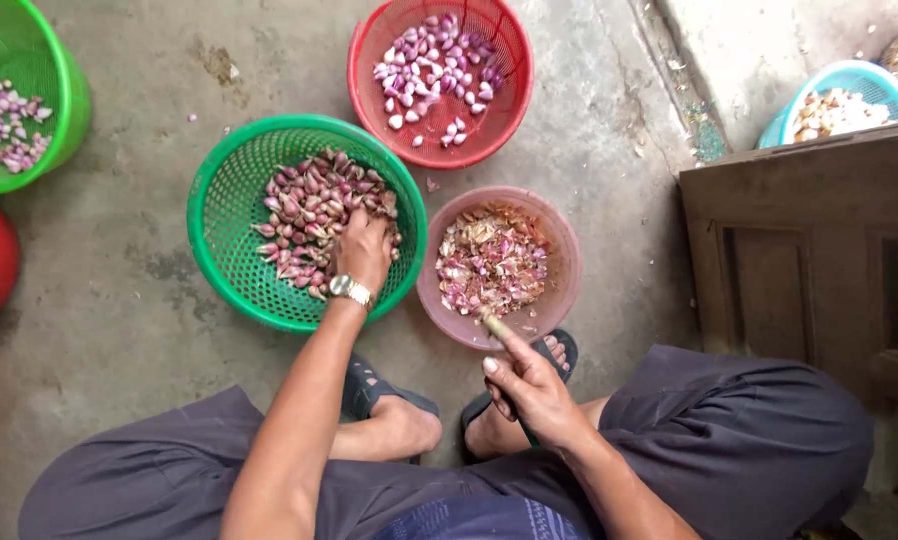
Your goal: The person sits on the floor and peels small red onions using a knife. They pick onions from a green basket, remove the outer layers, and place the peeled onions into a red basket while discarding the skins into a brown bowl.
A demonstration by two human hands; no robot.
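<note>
Left of centre, my left hand (364, 250) closes on unpeeled shallots (304, 210) in the green basket (231, 190). My right hand (531, 385) grips a small knife (495, 326); reaching blind, I judge, could nick fingers.

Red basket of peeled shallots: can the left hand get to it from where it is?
Probably yes. The left hand rests in the green basket, and the red basket sits just beyond, open-topped, with nothing between.

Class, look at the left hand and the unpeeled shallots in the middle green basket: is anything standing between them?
Nothing visible does. The left hand is already down among the unpeeled shallots inside the green basket, touching the pile. The right hand is apart, holding a small tool near the pink bowl of peels.
</note>
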